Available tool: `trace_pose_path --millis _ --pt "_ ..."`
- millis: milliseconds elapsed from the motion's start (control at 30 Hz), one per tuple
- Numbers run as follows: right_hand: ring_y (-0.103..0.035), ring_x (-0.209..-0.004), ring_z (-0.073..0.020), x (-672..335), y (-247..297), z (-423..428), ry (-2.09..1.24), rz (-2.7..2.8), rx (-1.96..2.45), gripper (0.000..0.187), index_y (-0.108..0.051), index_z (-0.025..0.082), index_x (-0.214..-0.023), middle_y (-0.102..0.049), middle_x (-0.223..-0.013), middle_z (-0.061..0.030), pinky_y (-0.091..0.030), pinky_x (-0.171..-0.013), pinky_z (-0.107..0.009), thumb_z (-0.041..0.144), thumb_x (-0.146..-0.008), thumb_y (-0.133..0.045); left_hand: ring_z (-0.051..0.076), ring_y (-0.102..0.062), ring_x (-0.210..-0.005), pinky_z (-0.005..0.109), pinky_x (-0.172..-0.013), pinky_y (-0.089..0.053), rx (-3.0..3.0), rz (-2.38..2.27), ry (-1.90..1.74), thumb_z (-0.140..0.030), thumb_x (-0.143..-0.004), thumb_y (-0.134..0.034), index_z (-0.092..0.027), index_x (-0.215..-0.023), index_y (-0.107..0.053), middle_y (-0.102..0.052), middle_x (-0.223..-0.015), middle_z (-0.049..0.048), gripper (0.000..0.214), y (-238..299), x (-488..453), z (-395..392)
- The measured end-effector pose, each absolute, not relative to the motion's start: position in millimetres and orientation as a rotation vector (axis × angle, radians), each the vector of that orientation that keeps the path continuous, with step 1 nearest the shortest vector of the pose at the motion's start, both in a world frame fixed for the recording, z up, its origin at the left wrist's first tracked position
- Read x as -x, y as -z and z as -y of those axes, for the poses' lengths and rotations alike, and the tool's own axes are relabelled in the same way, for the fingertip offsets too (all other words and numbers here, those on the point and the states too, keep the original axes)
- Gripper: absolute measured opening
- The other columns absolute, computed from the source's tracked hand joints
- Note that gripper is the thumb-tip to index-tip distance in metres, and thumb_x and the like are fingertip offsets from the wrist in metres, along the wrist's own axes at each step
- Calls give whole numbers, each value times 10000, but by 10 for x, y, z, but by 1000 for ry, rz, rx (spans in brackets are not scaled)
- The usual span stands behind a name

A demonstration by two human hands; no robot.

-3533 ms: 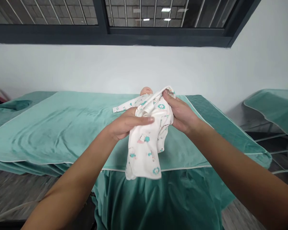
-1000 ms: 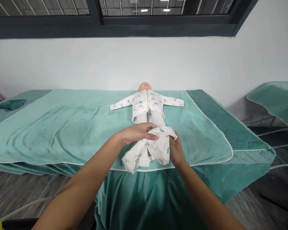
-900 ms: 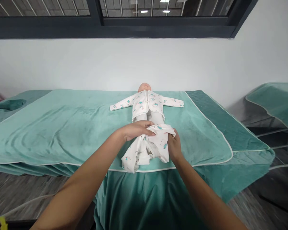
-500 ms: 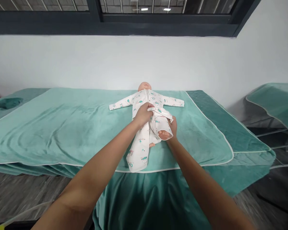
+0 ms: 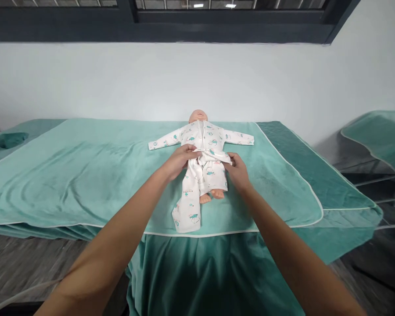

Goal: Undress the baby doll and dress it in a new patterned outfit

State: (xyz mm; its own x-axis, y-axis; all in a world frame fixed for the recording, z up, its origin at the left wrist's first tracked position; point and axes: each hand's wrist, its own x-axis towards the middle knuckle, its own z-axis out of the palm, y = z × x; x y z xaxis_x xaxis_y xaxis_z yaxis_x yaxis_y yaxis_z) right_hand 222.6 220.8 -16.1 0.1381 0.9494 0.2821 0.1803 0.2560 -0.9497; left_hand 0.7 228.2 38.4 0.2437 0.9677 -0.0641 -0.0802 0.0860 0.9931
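Note:
A baby doll lies on its back, head toward the wall, arms spread. It wears a white printed baby shirt. White printed baby pants are bunched around its lower body; one leg is laid out flat toward the bed's front edge, the other covers a leg with the feet sticking out below. My left hand is closed on the pants' waistband at the left side. On the right side, my right hand pinches the waistband too.
A pale green blanket with white piping covers the bed. The white wall and a dark window frame stand behind it. Another green-covered surface is at the far right. A folded green cloth lies at left.
My left hand has shifted left from the middle to the side of the waistband. My right hand has moved up the pants leg to the waist. The doll's raised foot has come down beside the other.

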Motion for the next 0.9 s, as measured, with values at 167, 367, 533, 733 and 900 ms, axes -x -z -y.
trace_pose_path --millis 167,367,533,733,900 --pt "-604 -1116 -250 -2081 -378 -2144 -825 1821 1107 382 -668 222 -1120 -689 -1197 -54 -446 -989 -377 474 -834 -683 95 -560 -661 214 -613 -399 -1142 -802 -1187 -309 -638 -873 -195 -893 -606 -603 -776 -38 386 -386 3 -2163" --pt "-591 -799 -181 -1872 -791 -2233 -1055 2113 1095 371 -703 179 -872 -673 -843 -2 -433 -732 -295 538 -781 -737 92 -590 -667 213 -660 -457 -1084 -629 -1304 -239 -635 -871 -193 -898 -608 -636 -764 -40 374 -520 -144 -2087" --pt "-473 -658 -110 -1974 -806 -2278 -1177 1970 1062 268 -640 163 -725 -550 -700 40 -355 -617 -245 392 -702 -776 107 -591 -672 216 -624 -429 -1108 -726 -1084 -396 -693 -858 -173 -952 -665 -664 -793 -14 392 -462 -14 -2050" --pt "-565 -675 -126 -2065 -740 -2270 -1506 1746 956 240 -665 164 -785 -642 -743 10 -425 -635 -237 349 -699 -791 100 -552 -665 210 -608 -398 -1245 -798 -972 -446 -714 -849 -130 -864 -692 -657 -764 1 383 -336 39 -2083" --pt "-587 -685 -138 -2014 -833 -2257 -1627 2018 910 304 -697 146 -777 -681 -765 -27 -417 -608 -238 432 -751 -796 113 -576 -626 231 -591 -440 -1065 -802 -1209 -456 -752 -824 -182 -866 -601 -627 -728 -22 371 -333 -93 -2161"
